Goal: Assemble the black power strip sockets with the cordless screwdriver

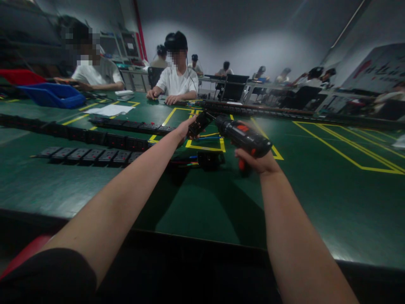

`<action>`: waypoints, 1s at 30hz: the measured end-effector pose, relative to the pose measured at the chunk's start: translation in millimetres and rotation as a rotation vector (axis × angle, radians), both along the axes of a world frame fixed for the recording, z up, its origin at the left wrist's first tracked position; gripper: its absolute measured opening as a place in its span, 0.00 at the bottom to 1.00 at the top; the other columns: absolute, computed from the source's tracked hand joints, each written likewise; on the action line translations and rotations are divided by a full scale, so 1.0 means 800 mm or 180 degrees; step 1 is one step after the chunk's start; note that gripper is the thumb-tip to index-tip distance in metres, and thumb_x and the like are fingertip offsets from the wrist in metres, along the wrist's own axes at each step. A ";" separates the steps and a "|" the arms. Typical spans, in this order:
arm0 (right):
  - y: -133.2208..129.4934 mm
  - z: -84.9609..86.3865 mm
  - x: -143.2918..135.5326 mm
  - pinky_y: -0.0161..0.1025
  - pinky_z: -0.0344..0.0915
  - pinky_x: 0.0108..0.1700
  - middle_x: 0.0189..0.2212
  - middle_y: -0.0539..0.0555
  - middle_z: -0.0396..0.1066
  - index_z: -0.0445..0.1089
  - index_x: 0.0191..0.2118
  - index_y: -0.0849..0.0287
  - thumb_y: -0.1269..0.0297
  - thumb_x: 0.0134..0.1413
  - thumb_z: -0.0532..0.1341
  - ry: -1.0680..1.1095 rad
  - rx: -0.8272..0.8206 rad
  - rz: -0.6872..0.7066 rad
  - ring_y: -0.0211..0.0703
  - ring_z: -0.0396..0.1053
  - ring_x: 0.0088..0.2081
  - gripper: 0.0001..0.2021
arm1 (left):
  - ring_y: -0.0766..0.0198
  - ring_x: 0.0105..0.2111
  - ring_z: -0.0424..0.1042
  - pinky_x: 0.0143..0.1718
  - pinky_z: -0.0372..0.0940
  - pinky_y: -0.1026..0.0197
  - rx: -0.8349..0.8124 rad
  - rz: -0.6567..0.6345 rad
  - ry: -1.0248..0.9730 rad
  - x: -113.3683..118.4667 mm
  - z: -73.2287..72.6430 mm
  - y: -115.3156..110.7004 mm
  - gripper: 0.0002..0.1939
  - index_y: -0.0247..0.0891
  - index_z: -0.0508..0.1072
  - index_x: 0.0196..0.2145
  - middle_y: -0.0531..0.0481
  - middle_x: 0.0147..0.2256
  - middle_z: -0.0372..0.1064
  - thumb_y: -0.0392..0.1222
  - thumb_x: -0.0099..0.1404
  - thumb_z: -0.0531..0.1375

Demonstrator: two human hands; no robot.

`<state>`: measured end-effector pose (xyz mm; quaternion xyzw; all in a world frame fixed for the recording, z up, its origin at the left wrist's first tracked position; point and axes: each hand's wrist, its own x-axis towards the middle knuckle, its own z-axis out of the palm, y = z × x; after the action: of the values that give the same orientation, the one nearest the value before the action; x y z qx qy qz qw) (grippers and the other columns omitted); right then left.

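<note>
My right hand (253, 160) is wrapped round the handle of a black and orange cordless drill (245, 136), its bit pointing left. The bit's tip meets or nearly meets a black rectangular housing (200, 123); I cannot tell which. That housing is tilted up off the table, gripped in my left hand (186, 126), whose fingers are partly hidden behind it. Below lies a black socket strip (91, 156), with coloured wires (189, 161) running from its end to another black end piece (210, 159).
More black strips (76, 134) lie across the green table (202, 211), which has yellow tape marks (360, 166). A blue bin (52, 95), a red bin (22, 77) and paper (110, 110) are at the left. Across the table sits a person (177, 78); several others are beyond.
</note>
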<state>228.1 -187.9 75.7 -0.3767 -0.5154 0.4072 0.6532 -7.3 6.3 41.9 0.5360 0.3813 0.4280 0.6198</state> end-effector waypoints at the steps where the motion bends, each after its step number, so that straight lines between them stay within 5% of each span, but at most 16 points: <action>1: -0.002 0.001 -0.001 0.62 0.71 0.59 0.53 0.52 0.77 0.73 0.59 0.43 0.69 0.35 0.77 -0.0132 0.0014 0.0059 0.61 0.71 0.59 0.40 | 0.52 0.31 0.81 0.24 0.69 0.57 0.0006 -0.0041 -0.0020 -0.001 0.000 0.000 0.34 0.38 0.74 0.56 0.40 0.35 0.81 0.69 0.71 0.49; 7: 0.002 0.002 0.000 0.60 0.58 0.70 0.56 0.56 0.76 0.77 0.52 0.50 0.74 0.29 0.78 -0.0898 0.0210 0.0439 0.61 0.64 0.67 0.36 | 0.52 0.30 0.81 0.24 0.68 0.57 -0.0013 -0.0068 -0.0121 -0.006 -0.005 0.003 0.31 0.42 0.74 0.55 0.41 0.36 0.81 0.68 0.70 0.52; 12: 0.005 -0.001 0.000 0.63 0.60 0.69 0.57 0.53 0.76 0.78 0.53 0.46 0.71 0.34 0.78 -0.1346 0.0453 0.0448 0.60 0.66 0.65 0.34 | 0.53 0.30 0.80 0.25 0.69 0.57 0.0017 -0.0054 0.0138 -0.004 -0.008 0.005 0.30 0.42 0.75 0.54 0.42 0.37 0.81 0.67 0.70 0.53; 18: 0.010 -0.004 -0.005 0.64 0.50 0.73 0.60 0.52 0.74 0.77 0.55 0.45 0.73 0.34 0.77 -0.1744 0.0693 0.0513 0.59 0.66 0.66 0.36 | 0.51 0.28 0.80 0.22 0.66 0.59 0.0092 0.0008 0.0298 0.004 -0.007 -0.001 0.33 0.43 0.76 0.50 0.44 0.30 0.79 0.73 0.67 0.53; 30: 0.016 -0.010 -0.001 0.63 0.52 0.73 0.63 0.51 0.72 0.75 0.59 0.42 0.71 0.39 0.76 -0.2072 0.0971 0.0425 0.58 0.65 0.66 0.37 | 0.48 0.29 0.81 0.25 0.68 0.55 0.0119 -0.0096 0.0079 0.006 -0.005 -0.004 0.40 0.41 0.78 0.46 0.41 0.27 0.77 0.80 0.62 0.50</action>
<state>227.1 -175.5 67.6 -0.3503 -0.7746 0.2262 0.4756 -2.4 3.2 37.8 0.5584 0.3729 0.4190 0.6112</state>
